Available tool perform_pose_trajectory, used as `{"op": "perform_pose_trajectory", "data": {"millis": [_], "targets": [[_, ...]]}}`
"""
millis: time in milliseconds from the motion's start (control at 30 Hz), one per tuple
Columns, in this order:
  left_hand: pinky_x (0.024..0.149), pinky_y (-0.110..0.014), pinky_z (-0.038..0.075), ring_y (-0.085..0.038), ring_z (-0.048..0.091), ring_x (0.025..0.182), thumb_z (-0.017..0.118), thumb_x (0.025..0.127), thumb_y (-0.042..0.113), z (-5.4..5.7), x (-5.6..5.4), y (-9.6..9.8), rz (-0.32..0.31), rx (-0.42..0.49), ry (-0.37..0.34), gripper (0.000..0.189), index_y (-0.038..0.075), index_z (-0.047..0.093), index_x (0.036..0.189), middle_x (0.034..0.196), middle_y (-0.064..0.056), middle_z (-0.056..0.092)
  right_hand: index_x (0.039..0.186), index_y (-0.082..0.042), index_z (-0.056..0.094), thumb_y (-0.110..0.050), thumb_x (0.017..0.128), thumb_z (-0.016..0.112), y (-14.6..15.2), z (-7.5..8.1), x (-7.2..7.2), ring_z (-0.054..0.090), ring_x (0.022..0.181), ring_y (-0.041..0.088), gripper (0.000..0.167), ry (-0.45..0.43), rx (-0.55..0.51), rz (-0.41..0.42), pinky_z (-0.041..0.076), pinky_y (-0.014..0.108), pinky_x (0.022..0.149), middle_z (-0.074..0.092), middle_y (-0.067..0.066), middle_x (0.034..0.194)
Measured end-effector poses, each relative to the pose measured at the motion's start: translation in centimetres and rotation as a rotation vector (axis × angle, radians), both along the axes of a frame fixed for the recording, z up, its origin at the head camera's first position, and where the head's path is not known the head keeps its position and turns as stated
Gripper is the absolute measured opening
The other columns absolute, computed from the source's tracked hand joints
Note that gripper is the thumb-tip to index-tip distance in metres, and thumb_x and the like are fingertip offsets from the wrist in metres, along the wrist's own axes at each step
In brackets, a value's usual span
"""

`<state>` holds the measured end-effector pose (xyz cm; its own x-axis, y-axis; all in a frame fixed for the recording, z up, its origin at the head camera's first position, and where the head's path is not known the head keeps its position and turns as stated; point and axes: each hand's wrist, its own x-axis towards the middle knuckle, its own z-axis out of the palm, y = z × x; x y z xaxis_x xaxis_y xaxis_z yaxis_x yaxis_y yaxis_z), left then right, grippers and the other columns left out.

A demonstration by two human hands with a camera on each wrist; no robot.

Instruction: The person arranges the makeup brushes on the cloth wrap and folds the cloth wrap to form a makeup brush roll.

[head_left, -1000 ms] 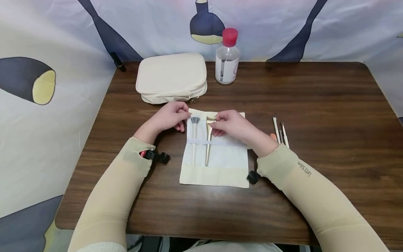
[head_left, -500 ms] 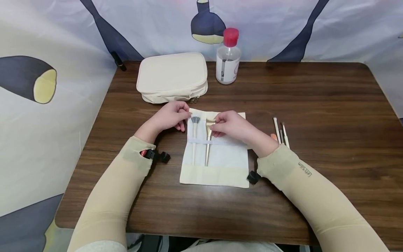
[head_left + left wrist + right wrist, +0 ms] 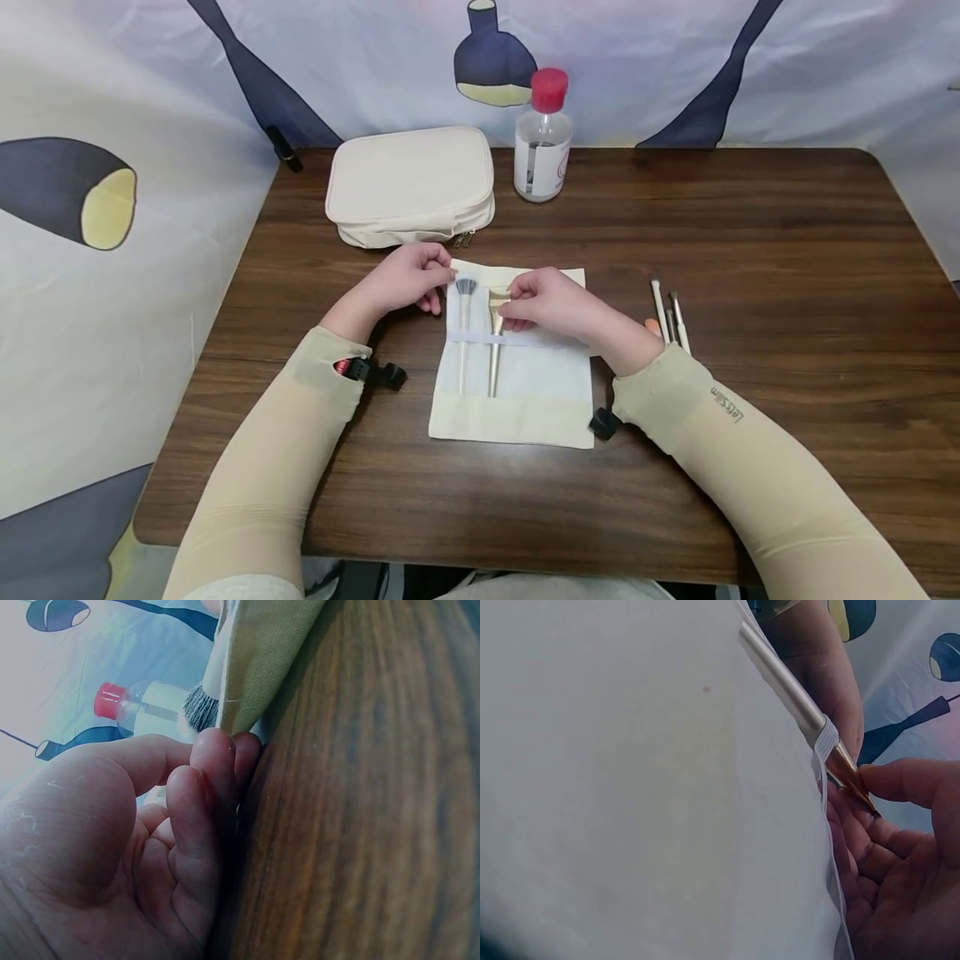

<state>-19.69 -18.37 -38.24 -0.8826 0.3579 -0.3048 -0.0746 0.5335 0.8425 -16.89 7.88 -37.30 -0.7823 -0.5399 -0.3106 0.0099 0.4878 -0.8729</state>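
A white cloth brush roll (image 3: 540,387) lies unfolded on the table, an elastic band (image 3: 517,340) running across it. My left hand (image 3: 408,277) pinches its upper left corner between thumb and fingers. Beside that hand, a white-handled makeup brush (image 3: 463,321) with grey bristles sits under the band. My right hand (image 3: 546,300) pinches a gold makeup brush (image 3: 494,367) near its head. In the right wrist view, the gold handle (image 3: 784,675) passes through the elastic loop (image 3: 825,739). The fingers partly cover this brush's head.
Behind the roll are a cream zippered case (image 3: 408,179) and a clear bottle (image 3: 542,158) with a red cap. Several more brushes (image 3: 670,317) lie right of my right forearm, partly hidden by it. A black tube (image 3: 283,150) lies at the far left corner.
My right hand has shifted slightly down and left along with the gold makeup brush. The left hand keeps its place at the cloth's corner.
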Motion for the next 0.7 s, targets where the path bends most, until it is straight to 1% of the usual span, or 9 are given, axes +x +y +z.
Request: {"op": "perform_pose_trajectory", "data": {"millis": [67, 133, 200, 267, 333, 400, 500, 633, 700], "targets": [[0.050, -0.027, 0.055, -0.018, 0.067, 0.053, 0.060, 0.102, 0.014, 0.02, 0.10, 0.02, 0.006, -0.002, 0.011, 0.012, 0.002, 0.058, 0.102, 0.073, -0.009, 0.069, 0.088, -0.002, 0.067, -0.017, 0.095, 0.071, -0.02, -0.05, 0.03, 0.071, 0.073, 0.016, 0.017, 0.005, -0.005, -0.001, 0.057, 0.026, 0.070, 0.077, 0.007, 0.081], [0.050, -0.027, 0.055, -0.019, 0.067, 0.053, 0.060, 0.102, 0.014, -0.03, 0.15, 0.03, 0.009, -0.005, 0.019, 0.012, 0.002, 0.058, 0.102, 0.072, -0.009, 0.069, 0.095, 0.000, 0.065, -0.015, 0.095, 0.072, -0.04, -0.07, 0.09, 0.072, 0.075, 0.016, 0.016, -0.008, -0.020, -0.015, 0.058, 0.027, 0.071, 0.077, 0.009, 0.082], [0.050, -0.028, 0.055, -0.019, 0.068, 0.053, 0.061, 0.102, 0.015, -0.15, 0.24, 0.07, 0.008, -0.005, 0.015, 0.013, 0.002, 0.058, 0.102, 0.071, -0.009, 0.068, 0.104, 0.002, 0.060, -0.011, 0.094, 0.072, -0.05, -0.20, 0.16, 0.072, 0.075, 0.017, 0.020, -0.038, -0.044, -0.032, 0.059, 0.028, 0.073, 0.076, 0.011, 0.085], [0.050, -0.028, 0.055, -0.019, 0.068, 0.054, 0.061, 0.102, 0.016, -0.08, 0.13, 0.05, 0.001, -0.006, 0.006, 0.014, 0.002, 0.058, 0.102, 0.070, -0.008, 0.069, 0.111, 0.001, 0.054, -0.008, 0.093, 0.071, -0.08, -0.16, 0.10, 0.072, 0.075, 0.018, 0.027, -0.061, -0.065, -0.050, 0.060, 0.028, 0.074, 0.075, 0.012, 0.086], [0.051, -0.028, 0.055, -0.020, 0.068, 0.054, 0.061, 0.102, 0.017, 0.10, 0.06, 0.03, 0.000, -0.012, 0.010, 0.015, 0.002, 0.058, 0.101, 0.068, -0.008, 0.068, 0.114, 0.000, 0.050, -0.006, 0.094, 0.070, -0.07, -0.08, 0.04, 0.071, 0.074, 0.020, 0.029, -0.065, -0.086, -0.058, 0.060, 0.030, 0.073, 0.075, 0.012, 0.085], [0.050, -0.028, 0.055, -0.020, 0.068, 0.053, 0.061, 0.102, 0.017, 0.08, 0.07, -0.01, 0.006, -0.013, 0.019, 0.014, 0.003, 0.058, 0.101, 0.067, -0.008, 0.068, 0.114, -0.001, 0.052, -0.005, 0.094, 0.068, -0.05, -0.17, 0.05, 0.070, 0.073, 0.021, 0.026, -0.050, -0.100, -0.050, 0.060, 0.030, 0.073, 0.073, 0.012, 0.082], [0.050, -0.028, 0.055, -0.020, 0.068, 0.053, 0.062, 0.102, 0.017, 0.13, 0.09, 0.00, 0.011, -0.011, 0.028, 0.014, 0.003, 0.058, 0.100, 0.067, -0.008, 0.067, 0.113, -0.004, 0.060, -0.003, 0.094, 0.064, 0.02, -0.20, 0.10, 0.067, 0.073, 0.022, 0.019, -0.017, -0.113, -0.018, 0.058, 0.031, 0.071, 0.070, 0.012, 0.078], [0.050, -0.028, 0.055, -0.020, 0.068, 0.054, 0.061, 0.103, 0.017, -0.07, 0.01, -0.01, -0.003, -0.010, 0.000, 0.015, 0.002, 0.057, 0.102, 0.068, -0.007, 0.068, 0.114, -0.010, 0.067, -0.001, 0.094, 0.059, 0.15, -0.14, 0.22, 0.064, 0.073, 0.023, 0.023, -0.003, -0.107, 0.015, 0.056, 0.030, 0.070, 0.068, 0.011, 0.076], [0.051, -0.028, 0.056, -0.020, 0.068, 0.054, 0.061, 0.103, 0.017, -0.03, -0.10, 0.00, -0.004, -0.016, 0.002, 0.015, 0.003, 0.057, 0.102, 0.068, -0.007, 0.068, 0.115, -0.012, 0.068, -0.002, 0.095, 0.059, 0.19, -0.05, 0.19, 0.063, 0.073, 0.024, 0.024, 0.016, -0.100, 0.022, 0.055, 0.031, 0.069, 0.068, 0.011, 0.077]]}}
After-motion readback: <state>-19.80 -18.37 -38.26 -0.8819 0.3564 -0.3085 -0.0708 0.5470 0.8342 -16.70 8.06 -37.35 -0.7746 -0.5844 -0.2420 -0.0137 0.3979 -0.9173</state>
